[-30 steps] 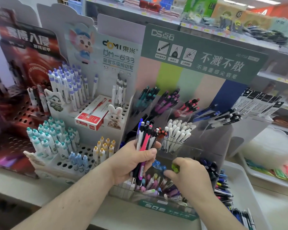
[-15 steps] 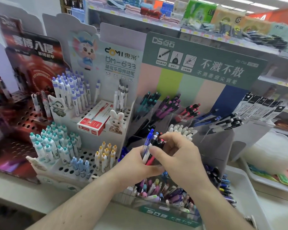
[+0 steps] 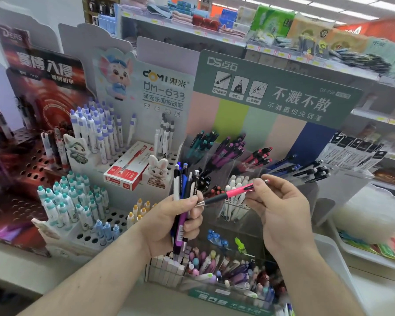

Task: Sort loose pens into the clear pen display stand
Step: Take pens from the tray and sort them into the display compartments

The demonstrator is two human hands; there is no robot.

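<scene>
The left hand (image 3: 169,224) clutches a bunch of pens (image 3: 184,190) upright, while the right hand (image 3: 281,210) pinches a pink-and-black pen (image 3: 232,194) — held crosswise before the clear stand (image 3: 244,169) — between thumb and fingertips.

Left hand (image 3: 173,222) raised, fingers (image 3: 193,221) curled in fist-like grip, forearm angled up from lower left. Right hand (image 3: 281,213) raised beside it, fingertips pinching.
</scene>
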